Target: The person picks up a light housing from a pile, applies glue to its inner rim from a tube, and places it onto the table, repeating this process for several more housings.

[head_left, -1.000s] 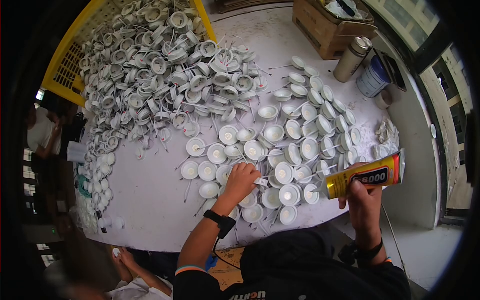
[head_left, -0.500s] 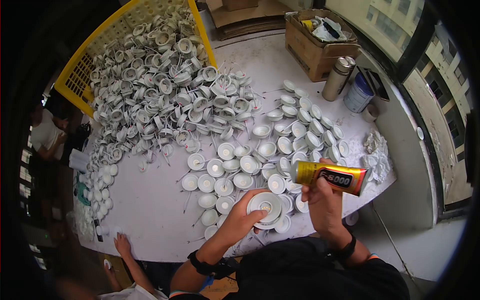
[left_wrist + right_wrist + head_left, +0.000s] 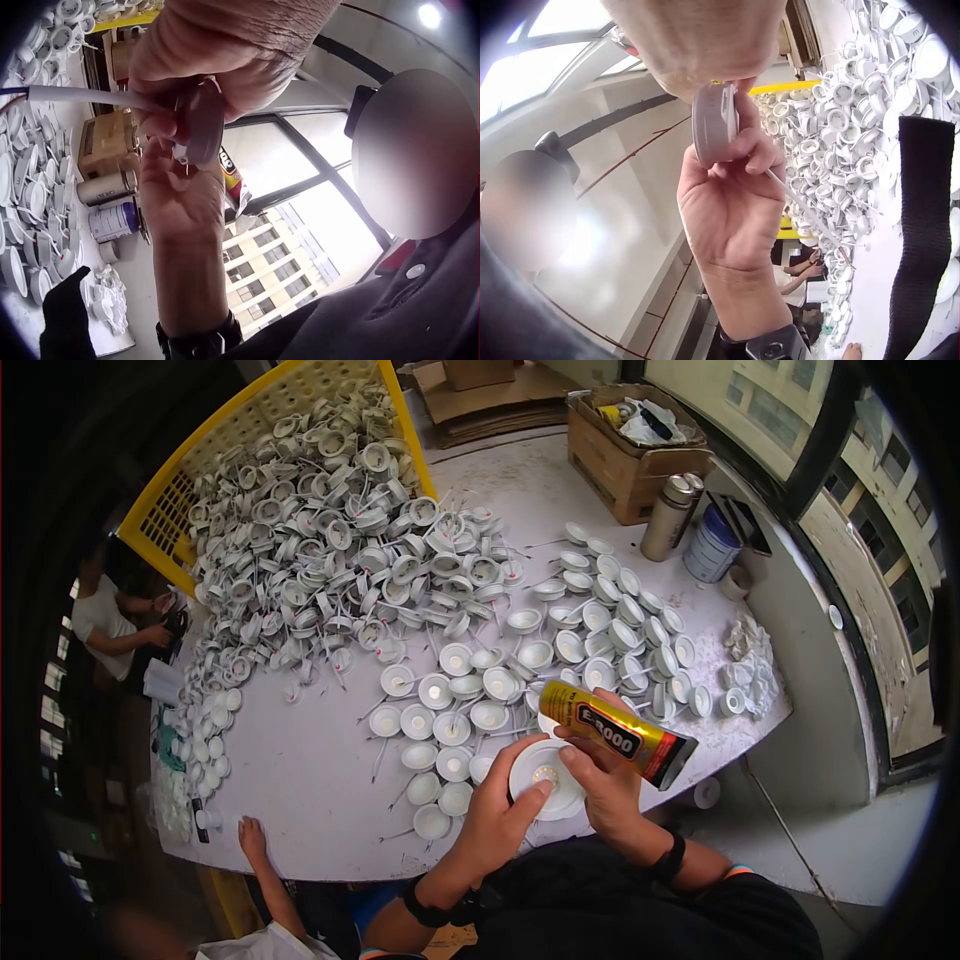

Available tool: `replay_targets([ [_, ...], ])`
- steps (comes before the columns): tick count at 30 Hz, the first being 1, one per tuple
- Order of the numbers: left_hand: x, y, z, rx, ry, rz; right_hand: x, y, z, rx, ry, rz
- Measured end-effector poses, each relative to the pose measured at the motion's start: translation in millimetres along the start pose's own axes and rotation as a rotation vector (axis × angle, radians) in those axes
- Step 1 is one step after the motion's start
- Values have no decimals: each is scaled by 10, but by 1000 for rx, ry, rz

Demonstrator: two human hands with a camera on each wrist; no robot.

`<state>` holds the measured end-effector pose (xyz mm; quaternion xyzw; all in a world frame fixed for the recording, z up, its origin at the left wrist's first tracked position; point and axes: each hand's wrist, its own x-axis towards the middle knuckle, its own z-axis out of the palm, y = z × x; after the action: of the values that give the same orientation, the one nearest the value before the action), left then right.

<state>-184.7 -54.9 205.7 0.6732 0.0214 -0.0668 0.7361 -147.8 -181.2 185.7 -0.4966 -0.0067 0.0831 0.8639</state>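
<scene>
Against 0.5 s ago: hands now closed up together above the near edge of the bench (image 3: pixel 310 790). Grips the round white housing (image 3: pixel 545 780) with left hand (image 3: pixel 497 818), fingers curled round the rim, thumb on the face. Housing in much the same spot as before, clear of the bench, face up. Holds the yellow glue tube (image 3: pixel 617 732) with right hand (image 3: pixel 612 792), fingers curled round it. Tube brought in from the right, now slanted just above the housing's far rim, with one right fingertip touching the housing's face. Against 1.0 s ago: left hand no longer down among the laid-out pieces.

Around, left to right:
- another person's hand (image 3: pixel 250 838) resting on the near left bench edge
- yellow crate (image 3: pixel 150 520) at far left, with a heap of white housings (image 3: pixel 330 550) and wires in and beside it
- rows of face-up housings (image 3: pixel 620 630) mid-bench, just beyond the hands
- cardboard box (image 3: pixel 630 460), metal flask (image 3: pixel 667 515) and blue-and-white can (image 3: pixel 712 545) at far right
- crumpled white wipes (image 3: pixel 752 660) by the right edge

Tube and right fingers covering part of the housing's rim. Nozzle not made out; cannot tell whether touching the housing. Left wrist view: housing edge-on, a white wire (image 3: pixel 75 96) trailing from it, the rest behind the fingers. Crate cut off at the picture's top.
</scene>
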Motion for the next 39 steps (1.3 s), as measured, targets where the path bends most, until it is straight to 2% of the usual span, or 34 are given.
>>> replay_targets([
  [8,-20,-15,4,59,-6,19,-34,56,-9,-101,-32,-143],
  [11,-23,-10,16,109,-3,83,-38,61,-26,-102,-39,-224],
  [13,-30,-52,-32,-302,-85,-192,-1,19,-20,-109,8,-179],
  [14,-29,-75,-52,-298,-88,-182,24,-5,-21,-108,3,-189],
  [16,-49,-150,-82,-753,-141,-301,41,-36,-30,-125,14,-89],
  [20,-113,-267,-129,-913,-261,-293,43,-18,80,-82,-4,-64],
  [22,-164,-249,-133,-1037,-307,-279,44,-11,128,-135,-34,-120],
  [25,-230,-205,-187,-919,-210,-278,58,-161,89,-150,-58,-120],
  [26,-258,-213,-207,-929,-200,-265,56,-205,34,-105,-106,-179],
  [27,-300,-233,-219,-941,-170,-175,33,-304,69,-51,-75,-197],
  [28,-338,-250,-228,-951,-139,-88,9,-397,66,-63,-122,-195],
  [29,-367,-246,-227,-964,-127,-79,-14,-483,65,-75,-169,-192],
  [31,-419,-238,-211,-1025,7,-63,-90,-622,119,-165,-207,-169],
  [32,-443,-265,-207,-1037,12,-60,-112,-669,138,-190,-253,-133],
  [34,-482,-314,-204,-1210,-75,-78,-133,-706,217,-247,-306,-122],
  [36,-474,-298,-191,-1228,-121,-62,-147,-722,252,-424,-340,-101],
  [39,-483,-264,-172,-1237,-157,-47,-149,-672,322,-493,-343,-116],
])
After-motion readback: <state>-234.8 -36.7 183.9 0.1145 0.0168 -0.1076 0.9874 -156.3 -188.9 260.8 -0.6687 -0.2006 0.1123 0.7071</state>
